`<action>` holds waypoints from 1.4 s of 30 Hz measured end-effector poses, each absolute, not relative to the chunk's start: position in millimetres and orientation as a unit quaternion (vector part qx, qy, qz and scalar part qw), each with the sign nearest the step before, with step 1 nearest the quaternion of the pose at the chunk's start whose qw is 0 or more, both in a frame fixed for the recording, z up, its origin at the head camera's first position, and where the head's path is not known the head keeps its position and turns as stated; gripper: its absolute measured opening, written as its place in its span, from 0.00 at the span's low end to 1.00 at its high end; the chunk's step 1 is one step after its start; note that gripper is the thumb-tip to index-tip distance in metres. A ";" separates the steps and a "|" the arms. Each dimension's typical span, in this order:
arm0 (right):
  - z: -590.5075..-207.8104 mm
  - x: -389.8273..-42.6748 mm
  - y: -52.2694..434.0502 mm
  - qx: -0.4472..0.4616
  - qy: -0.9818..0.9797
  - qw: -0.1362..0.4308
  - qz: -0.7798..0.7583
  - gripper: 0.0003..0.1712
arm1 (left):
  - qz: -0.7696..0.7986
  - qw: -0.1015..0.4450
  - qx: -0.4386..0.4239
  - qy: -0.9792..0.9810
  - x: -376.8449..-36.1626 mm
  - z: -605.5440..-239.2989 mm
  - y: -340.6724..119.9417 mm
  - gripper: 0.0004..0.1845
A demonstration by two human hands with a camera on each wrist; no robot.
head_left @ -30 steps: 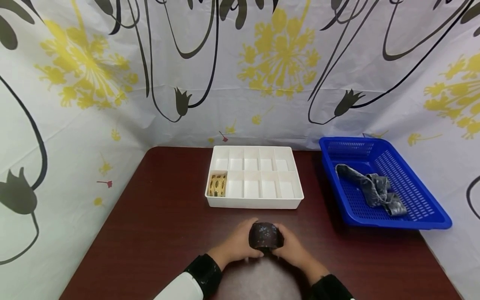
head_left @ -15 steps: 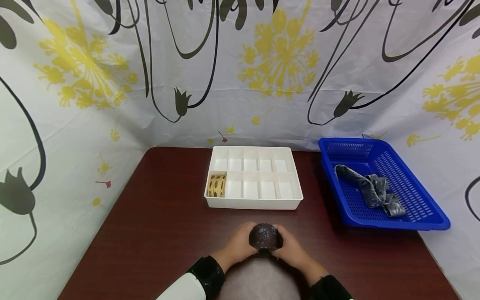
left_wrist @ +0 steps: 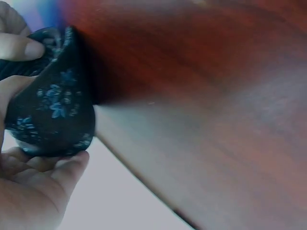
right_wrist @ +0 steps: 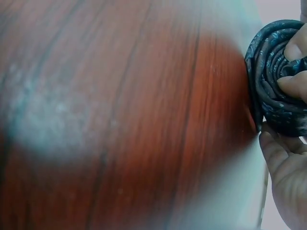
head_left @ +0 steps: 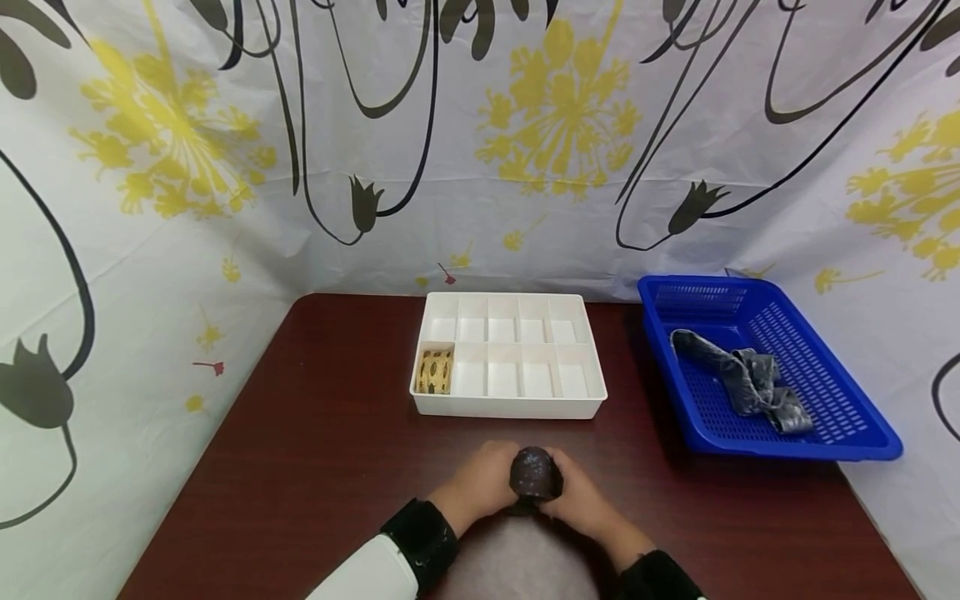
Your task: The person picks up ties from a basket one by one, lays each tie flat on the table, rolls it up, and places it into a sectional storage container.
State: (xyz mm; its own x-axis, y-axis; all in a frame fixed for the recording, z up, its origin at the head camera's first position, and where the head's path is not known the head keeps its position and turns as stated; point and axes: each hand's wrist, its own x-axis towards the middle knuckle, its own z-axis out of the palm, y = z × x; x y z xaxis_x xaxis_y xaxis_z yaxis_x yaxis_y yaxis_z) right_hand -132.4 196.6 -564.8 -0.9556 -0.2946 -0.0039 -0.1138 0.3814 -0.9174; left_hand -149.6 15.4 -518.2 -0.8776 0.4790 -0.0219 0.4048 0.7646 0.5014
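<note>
Both hands grip a rolled-up dark necktie with small bluish flowers, low over the front of the table. My left hand holds the roll from the left, with thumb and fingers curled round it. On the other side my right hand grips it the same way. In the left wrist view the broad flowered outer layer of the necktie shows, with fingers above and below it. The right wrist view shows the necktie's coiled end, with fingertips pressed into the spiral.
A white divided tray stands at the back middle; a yellow patterned roll of cloth sits in its front left compartment. To the right, a blue basket holds a crumpled grey necktie. Patterned cloth hangs behind the brown table.
The necktie roll has turned in the hands and looks narrower from above. My left hand has shifted a little to the right, closer to my right hand. Tray and basket stay put.
</note>
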 end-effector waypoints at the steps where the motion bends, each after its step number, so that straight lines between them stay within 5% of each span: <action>1: -565.1 -132.2 196.2 -0.123 0.827 0.081 -0.543 0.42 | 0.237 0.074 0.234 0.940 -149.1 -515.6 17.2 0.12; 8: -567.2 -131.2 195.0 -0.116 0.819 0.071 -0.557 0.42 | 0.204 0.082 0.222 0.950 -148.5 -511.5 22.4 0.15; 14: -566.4 -130.4 194.6 -0.111 0.830 0.075 -0.541 0.40 | 0.340 0.148 0.190 0.909 -148.3 -520.1 7.8 0.49; 16: -567.0 -130.4 195.0 -0.113 0.834 0.072 -0.535 0.40 | 0.402 0.175 0.137 0.888 -147.5 -520.9 2.3 0.53; 25: -568.4 -131.6 195.8 -0.110 0.835 0.081 -0.533 0.39 | 0.589 0.268 0.025 0.762 -152.6 -528.9 0.4 0.35; 42: -549.3 -135.2 185.7 -0.352 0.832 0.035 -0.428 0.31 | 0.517 0.346 0.133 0.772 -168.8 -517.1 -14.5 0.44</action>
